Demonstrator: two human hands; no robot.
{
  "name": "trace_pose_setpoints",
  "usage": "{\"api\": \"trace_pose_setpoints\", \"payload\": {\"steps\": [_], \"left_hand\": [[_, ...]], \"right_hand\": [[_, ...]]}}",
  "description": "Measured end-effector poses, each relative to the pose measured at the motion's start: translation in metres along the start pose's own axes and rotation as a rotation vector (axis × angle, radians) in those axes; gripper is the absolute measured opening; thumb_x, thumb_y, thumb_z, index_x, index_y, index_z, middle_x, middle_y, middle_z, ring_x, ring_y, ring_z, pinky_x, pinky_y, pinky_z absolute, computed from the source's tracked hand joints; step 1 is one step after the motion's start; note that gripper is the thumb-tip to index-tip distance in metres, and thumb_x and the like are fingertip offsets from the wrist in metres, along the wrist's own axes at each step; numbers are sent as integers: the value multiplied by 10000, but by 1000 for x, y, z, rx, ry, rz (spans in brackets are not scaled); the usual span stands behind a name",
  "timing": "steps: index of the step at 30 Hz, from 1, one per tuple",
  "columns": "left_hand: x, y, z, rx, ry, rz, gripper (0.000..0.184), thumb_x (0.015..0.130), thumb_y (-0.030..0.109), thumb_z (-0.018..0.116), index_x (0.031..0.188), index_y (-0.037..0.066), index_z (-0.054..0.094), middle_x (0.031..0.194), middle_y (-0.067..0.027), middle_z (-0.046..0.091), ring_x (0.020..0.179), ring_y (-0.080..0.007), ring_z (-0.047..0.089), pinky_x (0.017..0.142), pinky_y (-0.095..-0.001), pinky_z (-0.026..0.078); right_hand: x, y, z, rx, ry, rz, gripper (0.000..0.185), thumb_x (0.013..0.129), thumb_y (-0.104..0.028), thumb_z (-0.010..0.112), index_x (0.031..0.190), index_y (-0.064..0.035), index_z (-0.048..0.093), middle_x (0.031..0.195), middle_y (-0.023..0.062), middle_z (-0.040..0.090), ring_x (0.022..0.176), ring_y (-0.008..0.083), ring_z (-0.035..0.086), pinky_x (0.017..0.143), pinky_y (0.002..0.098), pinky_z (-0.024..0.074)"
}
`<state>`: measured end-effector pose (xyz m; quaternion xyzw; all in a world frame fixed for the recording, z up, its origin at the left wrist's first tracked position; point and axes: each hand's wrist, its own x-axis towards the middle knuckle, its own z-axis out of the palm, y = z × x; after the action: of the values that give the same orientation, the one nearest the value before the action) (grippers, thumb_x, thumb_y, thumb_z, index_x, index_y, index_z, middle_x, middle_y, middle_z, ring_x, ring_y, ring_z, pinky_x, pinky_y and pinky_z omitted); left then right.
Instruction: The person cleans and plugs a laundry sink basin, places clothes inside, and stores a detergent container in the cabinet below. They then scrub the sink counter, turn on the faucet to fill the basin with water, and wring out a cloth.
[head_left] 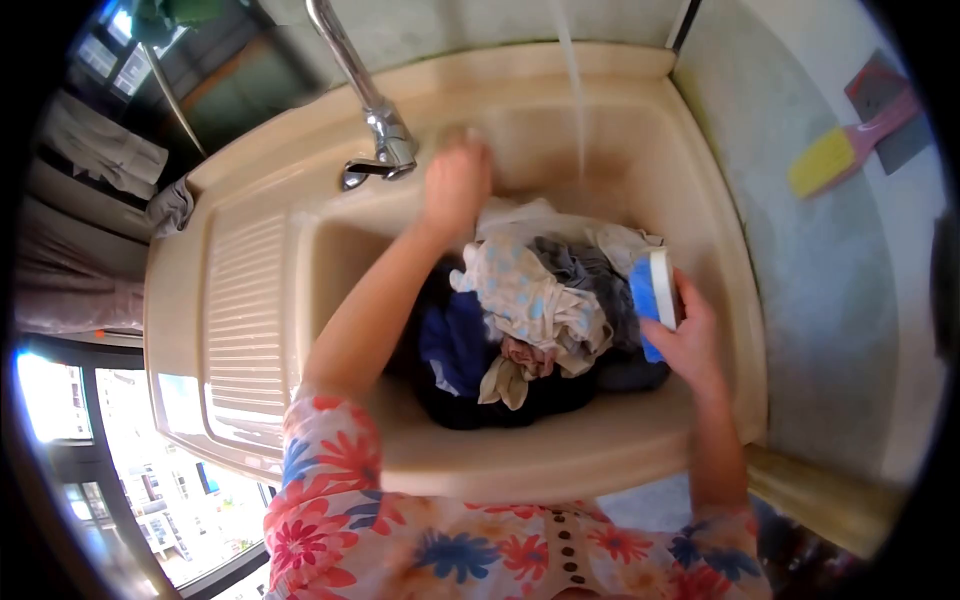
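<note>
The floral top [455,555] is nearest; I see the right hand [695,335] gripping 1 brush [660,285] beside clothes [530,295] in the beige sink [550,465], ribbed drainboard [248,290] and window [160,500] leftward. The blurred left hand [458,185], near the tap [388,135]: I can't tell its grip.

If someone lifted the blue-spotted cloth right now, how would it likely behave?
The blue-spotted cloth would probably sag, since it lies in soft, crumpled folds. It may be heavy for its size if soaked: a water stream falls into the sink just beyond it.

Beige sink [560,468], ridged drainboard [243,295], heaped clothes [535,300] inside
</note>
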<state>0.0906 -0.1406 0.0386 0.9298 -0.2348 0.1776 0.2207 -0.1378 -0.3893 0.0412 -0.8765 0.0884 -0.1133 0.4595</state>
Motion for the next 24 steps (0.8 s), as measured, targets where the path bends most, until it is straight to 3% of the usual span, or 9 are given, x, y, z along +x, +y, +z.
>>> {"api": "trace_pose_setpoints", "payload": {"steps": [3,5,7,10,13,15,18,21,24], "left_hand": [[80,-40,48,390,103,-215,227,852,208,479,886,22,605,955,-162,585,843,-341,575,737,-416,460],[108,-34,32,523,-196,-438,276,866,234,444,952,39,619,1051,-140,569,920,-312,564,802,-382,441],[129,-40,42,561,-242,-464,294,861,249,446,998,59,623,1058,-135,574,946,-281,561,834,-344,417],[133,-24,52,558,-272,-341,293,853,259,465,944,41,638,1005,-124,601,946,-259,565,846,-351,409],[150,-13,127,481,10,-128,291,827,298,505,883,62,665,942,-112,629,907,-262,579,827,-361,425],[161,10,134,168,53,-127,276,796,326,547,828,86,679,863,-122,635,840,-274,589,769,-375,455],[155,42,140,30,71,128,243,761,322,581,820,108,681,848,-127,626,788,-283,591,707,-380,475],[151,32,128,-81,-1,147,210,742,279,601,777,83,668,806,-123,617,744,-276,594,683,-383,478],[128,-1,106,-45,113,-2,149,748,207,588,752,66,636,773,-118,609,726,-281,593,681,-379,479]], "right_hand": [[3,4,2,-42,-27,9,645,596,-167,704,1164,30,471,1023,203,584,928,309,589,798,351,465],[4,6,3,-80,-47,-30,644,603,-173,699,1167,32,466,1059,210,566,963,318,572,809,352,459],[4,2,1,-42,-74,-62,634,610,-170,691,1166,29,461,1064,199,557,956,321,564,805,345,458],[6,-9,-4,-5,-74,-62,639,610,-161,694,1169,33,453,1038,176,560,917,303,571,794,340,462],[5,-9,-6,38,-53,-85,643,608,-155,698,1167,40,449,1033,169,558,906,295,574,786,336,464],[4,2,-4,75,-43,-70,643,607,-153,700,1165,44,448,1039,171,556,909,294,574,782,336,466],[5,0,-6,17,-29,-81,646,608,-150,698,1169,45,444,1046,174,554,922,301,571,783,339,466],[4,4,-8,-31,-40,-73,646,610,-150,695,1175,36,442,1064,185,549,943,308,566,791,348,463],[3,13,-6,-45,-19,-48,638,615,-154,690,1178,21,448,1072,199,550,956,309,566,800,360,459]]}}
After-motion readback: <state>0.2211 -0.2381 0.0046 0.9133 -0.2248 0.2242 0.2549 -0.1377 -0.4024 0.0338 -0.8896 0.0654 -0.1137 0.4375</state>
